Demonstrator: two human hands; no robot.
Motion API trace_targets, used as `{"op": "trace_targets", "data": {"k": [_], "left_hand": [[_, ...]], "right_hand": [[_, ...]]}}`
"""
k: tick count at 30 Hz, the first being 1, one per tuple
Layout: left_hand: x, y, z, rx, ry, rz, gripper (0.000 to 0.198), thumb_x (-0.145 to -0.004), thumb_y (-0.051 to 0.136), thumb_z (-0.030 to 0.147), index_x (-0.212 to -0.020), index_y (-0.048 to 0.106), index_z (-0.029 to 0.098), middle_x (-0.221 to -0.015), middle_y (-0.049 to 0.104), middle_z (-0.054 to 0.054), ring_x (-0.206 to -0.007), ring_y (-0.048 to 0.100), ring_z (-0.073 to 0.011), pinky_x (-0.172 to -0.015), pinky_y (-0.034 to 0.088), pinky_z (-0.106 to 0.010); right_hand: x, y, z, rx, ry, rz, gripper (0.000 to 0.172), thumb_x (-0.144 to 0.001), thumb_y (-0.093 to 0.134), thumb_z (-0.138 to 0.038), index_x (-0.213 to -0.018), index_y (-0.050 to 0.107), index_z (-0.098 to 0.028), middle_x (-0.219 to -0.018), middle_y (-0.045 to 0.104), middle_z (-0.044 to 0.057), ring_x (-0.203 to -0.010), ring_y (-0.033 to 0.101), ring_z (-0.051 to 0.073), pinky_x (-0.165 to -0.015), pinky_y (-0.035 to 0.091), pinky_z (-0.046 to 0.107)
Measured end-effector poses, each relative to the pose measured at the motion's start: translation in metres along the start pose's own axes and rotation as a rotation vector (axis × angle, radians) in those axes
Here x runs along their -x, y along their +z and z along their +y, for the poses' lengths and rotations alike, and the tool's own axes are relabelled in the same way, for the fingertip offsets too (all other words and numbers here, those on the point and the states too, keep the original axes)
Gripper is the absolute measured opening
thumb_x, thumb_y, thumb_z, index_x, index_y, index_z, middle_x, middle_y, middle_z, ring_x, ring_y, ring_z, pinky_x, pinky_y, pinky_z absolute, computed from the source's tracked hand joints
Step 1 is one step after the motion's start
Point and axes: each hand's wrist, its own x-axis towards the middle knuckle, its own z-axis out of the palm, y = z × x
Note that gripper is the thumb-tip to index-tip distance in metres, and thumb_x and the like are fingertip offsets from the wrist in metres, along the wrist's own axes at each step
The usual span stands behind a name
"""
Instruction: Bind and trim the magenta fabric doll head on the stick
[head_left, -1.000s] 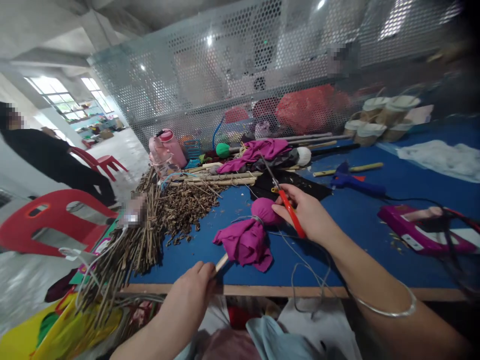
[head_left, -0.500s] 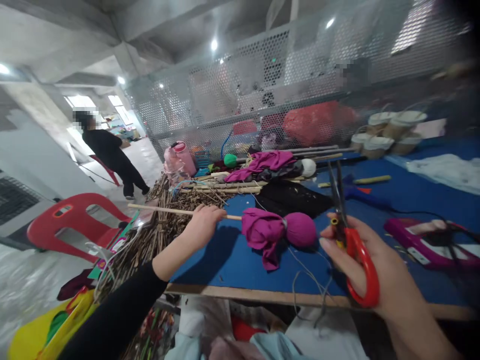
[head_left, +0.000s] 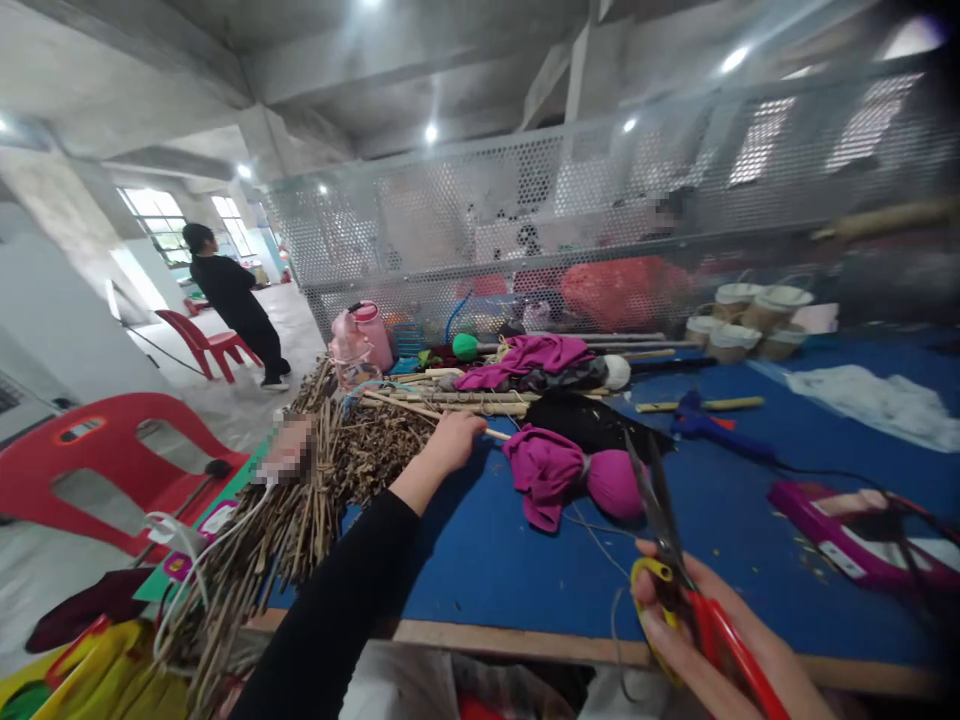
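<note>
My left hand [head_left: 456,442] is closed around a thin wooden stick [head_left: 405,405] above the blue tabletop. At the stick's right end is a purple cloth bundle with a round ball head [head_left: 613,484] and a loose gathered skirt [head_left: 541,475]. Thin grey string is tied round its neck, and a loose tail of string [head_left: 600,540] trails toward the table's front edge. Scissors [head_left: 666,515] with red and yellow handles are in my right hand [head_left: 712,610], blades pointing up and slightly parted, close to the ball's right side.
Dried stalks [head_left: 322,470] are heaped at the left, beside a red chair [head_left: 112,420]. Behind the bundle lie black cloth [head_left: 592,425], sticks and another purple piece [head_left: 540,355]. A blue corded tool [head_left: 712,425] and purple device [head_left: 855,540] are at right. A person [head_left: 236,300] stands far left.
The view has shifted. The scissors are lower and nearer the purple ball, their yellow handle now showing more. My left hand still grips the stick, which slants down more to the right.
</note>
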Motion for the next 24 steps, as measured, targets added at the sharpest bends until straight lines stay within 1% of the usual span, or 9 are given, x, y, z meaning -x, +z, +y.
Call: {"op": "trace_targets", "data": {"k": [4, 6, 11, 13, 16, 18, 20, 22, 24], "left_hand": [[0.010, 0.004, 0.019, 0.131, -0.115, 0.186, 0.031, -0.087, 0.042, 0.014, -0.115, 0.057, 0.012, -0.119, 0.057, -0.015, -0.114, 0.050, -0.0229, -0.099, 0.036, -0.037], [0.020, 0.005, 0.034, 0.204, -0.197, 0.233, 0.036, -0.094, 0.032, 0.024, -0.118, 0.053, 0.009, -0.117, 0.058, -0.018, -0.110, 0.052, -0.0238, -0.095, 0.038, -0.038], [0.031, 0.018, 0.066, 0.351, -0.232, -0.003, 0.050, -0.085, 0.042, 0.058, -0.075, 0.066, 0.014, -0.066, 0.066, -0.009, -0.061, 0.061, -0.0222, -0.059, 0.043, -0.029], [0.027, 0.025, 0.073, 0.363, -0.215, -0.050, 0.046, -0.080, 0.051, 0.057, -0.068, 0.066, 0.016, -0.060, 0.065, -0.008, -0.056, 0.059, -0.0224, -0.056, 0.041, -0.029], [0.016, 0.027, 0.081, 0.369, -0.176, -0.007, 0.030, -0.083, 0.052, 0.041, -0.072, 0.065, 0.017, -0.070, 0.066, -0.008, -0.069, 0.062, -0.0226, -0.067, 0.044, -0.030], [0.014, 0.021, 0.085, 0.398, -0.073, 0.021, 0.018, -0.081, 0.052, 0.029, -0.072, 0.063, 0.018, -0.087, 0.067, -0.008, -0.085, 0.061, -0.0211, -0.079, 0.044, -0.030], [0.017, 0.013, 0.087, 0.466, 0.153, -0.069, 0.008, -0.075, 0.056, 0.021, -0.067, 0.059, 0.017, -0.101, 0.063, -0.008, -0.094, 0.058, -0.0196, -0.086, 0.043, -0.029], [0.025, 0.007, 0.084, 0.540, 0.368, -0.223, 0.008, -0.069, 0.061, 0.017, -0.064, 0.055, 0.017, -0.101, 0.062, -0.007, -0.093, 0.057, -0.0190, -0.086, 0.043, -0.028], [0.033, 0.006, 0.077, 0.580, 0.402, -0.282, 0.002, -0.071, 0.058, 0.016, -0.070, 0.056, 0.017, -0.096, 0.063, -0.007, -0.089, 0.058, -0.0187, -0.084, 0.045, -0.029]], "right_hand": [[0.013, 0.004, 0.002, -0.070, 0.020, 0.073, 0.052, -0.074, 0.065, -0.048, -0.118, 0.053, -0.024, -0.092, 0.065, 0.009, -0.083, 0.064, 0.023, -0.066, 0.055, 0.027], [0.013, -0.001, 0.008, -0.145, 0.058, 0.070, 0.051, -0.073, 0.067, -0.044, -0.118, 0.053, -0.026, -0.090, 0.064, 0.008, -0.077, 0.064, 0.022, -0.058, 0.053, 0.027], [0.001, -0.016, 0.028, -0.271, 0.172, -0.113, 0.059, -0.063, 0.072, -0.041, -0.118, 0.056, -0.027, -0.076, 0.062, 0.005, -0.051, 0.057, 0.018, -0.041, 0.048, 0.030], [-0.004, -0.016, 0.029, -0.311, 0.187, -0.168, 0.060, -0.062, 0.072, -0.041, -0.118, 0.056, -0.028, -0.075, 0.061, 0.005, -0.055, 0.059, 0.020, -0.044, 0.050, 0.033], [-0.008, -0.015, 0.018, -0.370, 0.188, -0.167, 0.052, -0.070, 0.063, -0.045, -0.119, 0.053, -0.030, -0.078, 0.062, 0.006, -0.065, 0.062, 0.022, -0.051, 0.052, 0.034], [-0.013, -0.020, 0.007, -0.336, 0.127, -0.087, 0.048, -0.073, 0.060, -0.044, -0.119, 0.050, -0.031, -0.084, 0.063, 0.007, -0.072, 0.063, 0.023, -0.057, 0.053, 0.035], [-0.021, -0.032, -0.005, -0.188, 0.004, 0.053, 0.049, -0.072, 0.063, -0.042, -0.118, 0.048, -0.030, -0.094, 0.063, 0.008, -0.081, 0.064, 0.024, -0.066, 0.054, 0.036], [-0.035, -0.043, -0.013, 0.059, -0.111, 0.188, 0.051, -0.073, 0.065, -0.041, -0.119, 0.046, -0.029, -0.105, 0.063, 0.009, -0.086, 0.063, 0.024, -0.075, 0.052, 0.037], [-0.053, -0.047, -0.018, 0.293, -0.166, 0.216, 0.053, -0.075, 0.063, -0.042, -0.122, 0.044, -0.027, -0.111, 0.062, 0.010, -0.085, 0.063, 0.024, -0.079, 0.050, 0.038]]}}
